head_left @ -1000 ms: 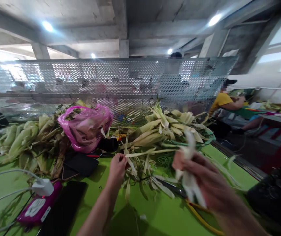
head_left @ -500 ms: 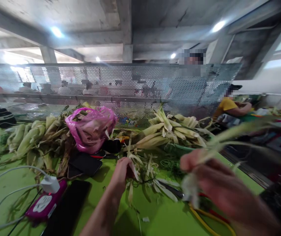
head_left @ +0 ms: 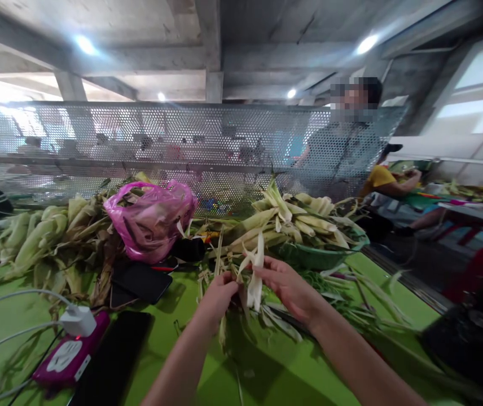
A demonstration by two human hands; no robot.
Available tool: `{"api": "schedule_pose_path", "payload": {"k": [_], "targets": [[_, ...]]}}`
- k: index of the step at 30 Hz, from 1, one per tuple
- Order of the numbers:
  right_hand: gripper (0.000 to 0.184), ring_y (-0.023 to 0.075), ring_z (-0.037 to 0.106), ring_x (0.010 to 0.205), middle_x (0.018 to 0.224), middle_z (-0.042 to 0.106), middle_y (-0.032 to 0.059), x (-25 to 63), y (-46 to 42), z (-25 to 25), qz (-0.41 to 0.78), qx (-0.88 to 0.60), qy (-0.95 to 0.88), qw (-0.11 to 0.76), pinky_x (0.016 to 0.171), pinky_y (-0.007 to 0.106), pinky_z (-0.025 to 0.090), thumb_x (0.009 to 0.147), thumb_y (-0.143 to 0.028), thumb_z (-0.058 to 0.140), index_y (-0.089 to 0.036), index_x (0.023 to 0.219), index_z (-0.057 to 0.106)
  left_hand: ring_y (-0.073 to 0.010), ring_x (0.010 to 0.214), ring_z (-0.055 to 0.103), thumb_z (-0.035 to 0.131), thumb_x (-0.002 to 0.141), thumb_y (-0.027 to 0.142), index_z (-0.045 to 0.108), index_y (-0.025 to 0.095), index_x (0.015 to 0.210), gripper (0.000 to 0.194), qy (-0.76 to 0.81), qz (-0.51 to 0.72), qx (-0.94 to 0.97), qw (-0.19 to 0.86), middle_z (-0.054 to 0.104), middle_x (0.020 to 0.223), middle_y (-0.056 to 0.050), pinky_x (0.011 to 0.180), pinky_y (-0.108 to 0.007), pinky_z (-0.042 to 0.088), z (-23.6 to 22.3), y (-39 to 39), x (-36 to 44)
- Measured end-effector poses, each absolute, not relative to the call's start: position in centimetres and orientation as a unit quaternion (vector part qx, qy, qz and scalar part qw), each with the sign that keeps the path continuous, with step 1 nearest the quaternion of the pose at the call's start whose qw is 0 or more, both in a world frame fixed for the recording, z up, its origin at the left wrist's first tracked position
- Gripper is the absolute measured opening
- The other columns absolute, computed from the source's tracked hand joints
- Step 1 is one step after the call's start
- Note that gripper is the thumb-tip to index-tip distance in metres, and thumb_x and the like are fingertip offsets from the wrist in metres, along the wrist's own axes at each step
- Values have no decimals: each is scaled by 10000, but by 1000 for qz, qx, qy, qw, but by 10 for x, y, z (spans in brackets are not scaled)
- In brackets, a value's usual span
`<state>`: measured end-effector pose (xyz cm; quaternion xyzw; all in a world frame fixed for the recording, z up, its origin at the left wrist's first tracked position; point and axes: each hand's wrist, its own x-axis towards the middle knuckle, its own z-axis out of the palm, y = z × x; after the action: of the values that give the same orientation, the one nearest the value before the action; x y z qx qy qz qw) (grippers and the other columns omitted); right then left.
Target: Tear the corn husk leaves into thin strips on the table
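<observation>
Just left of the middle, my left hand (head_left: 223, 292) is closed, its thumb and fingers pinching dry corn husk pieces low in the bunch. Close by on the right, my right hand (head_left: 286, 287) holds a pale corn husk strip (head_left: 256, 282) between thumb and fingers, upright against the same bunch. Thin husk shreds hang below both hands over the green table (head_left: 216, 378). More loose husk strips (head_left: 281, 324) lie under my right wrist, partly covered by it.
Behind my hands is a green basket (head_left: 321, 258) heaped with corn husks (head_left: 284, 217). Left of it stand a pink plastic bag (head_left: 152, 220) and piled husks (head_left: 51, 231). A purple power strip (head_left: 70, 355) and black phone (head_left: 114, 358) lie front left. A person (head_left: 338, 152) stands behind the perforated screen (head_left: 224, 135).
My right hand has come in from the right to meet my left hand, bringing husk against the bunch. The yellow and red handles at lower right are now hidden. The person behind the screen has shifted right.
</observation>
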<state>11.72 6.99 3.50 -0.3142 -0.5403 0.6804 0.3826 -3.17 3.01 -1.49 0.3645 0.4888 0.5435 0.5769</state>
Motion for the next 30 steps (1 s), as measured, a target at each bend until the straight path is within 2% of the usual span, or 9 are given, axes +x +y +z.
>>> {"api": "schedule_pose_path", "payload": {"k": [3,5,10,14,17,20,23,26,30], "targets": [[352,227,675,824,904,722,90,121,61,31,730,-299,-535,302,836,358,507,707,-302,758,-146,1017,701,-100,430,492,658,685,318,519,184,705,194,481,552,382,564,541,536,37,436,-213,352,-17,32,-30],[391,222,675,784,894,720,83,121,58,25,729,-294,-546,290,823,371,509,693,-318,772,-149,1037,694,-81,427,461,692,673,334,536,175,732,231,466,560,382,568,537,550,43,440,-205,340,-17,33,-29],[381,238,629,920,971,698,79,117,63,9,619,-317,-619,365,904,378,456,691,-387,777,-167,992,699,-87,500,485,652,708,319,630,152,843,216,429,560,377,600,584,625,20,506,-210,368,-12,27,-25],[313,225,601,965,999,675,66,117,67,1,579,-319,-629,409,900,343,443,750,-363,729,-181,999,672,-120,623,558,599,732,257,627,178,1045,324,391,562,365,631,644,763,-9,592,-225,409,-3,18,-20],[273,186,608,853,946,660,42,118,66,-4,591,-322,-613,414,746,283,480,781,-346,700,-198,1003,642,-129,689,582,607,690,166,582,186,1136,447,349,566,377,644,655,855,-24,669,-237,433,0,16,-14],[274,146,568,680,840,637,25,116,64,-5,611,-330,-598,400,549,231,435,808,-388,666,-196,1001,634,-114,621,556,579,694,154,581,178,1111,417,358,559,382,643,627,806,-15,636,-238,428,-3,17,-11],[280,157,581,773,897,649,37,116,64,-3,596,-313,-608,422,678,252,467,795,-366,687,-195,1013,651,-94,529,473,520,683,141,610,167,948,281,397,549,393,621,546,682,19,548,-220,380,-9,19,-11],[395,173,588,831,922,666,33,119,69,0,581,-311,-601,453,781,284,464,787,-358,692,-227,1153,624,-78,483,337,474,653,123,597,163,767,172,425,534,405,609,399,570,52,468,-197,260,-12,19,-14],[468,199,597,845,965,691,46,127,78,3,555,-335,-586,487,780,304,462,774,-408,688,-217,1197,627,-78,479,248,482,742,212,648,151,803,187,462,490,422,607,343,576,51,445,-212,160,-7,15,-16]]}}
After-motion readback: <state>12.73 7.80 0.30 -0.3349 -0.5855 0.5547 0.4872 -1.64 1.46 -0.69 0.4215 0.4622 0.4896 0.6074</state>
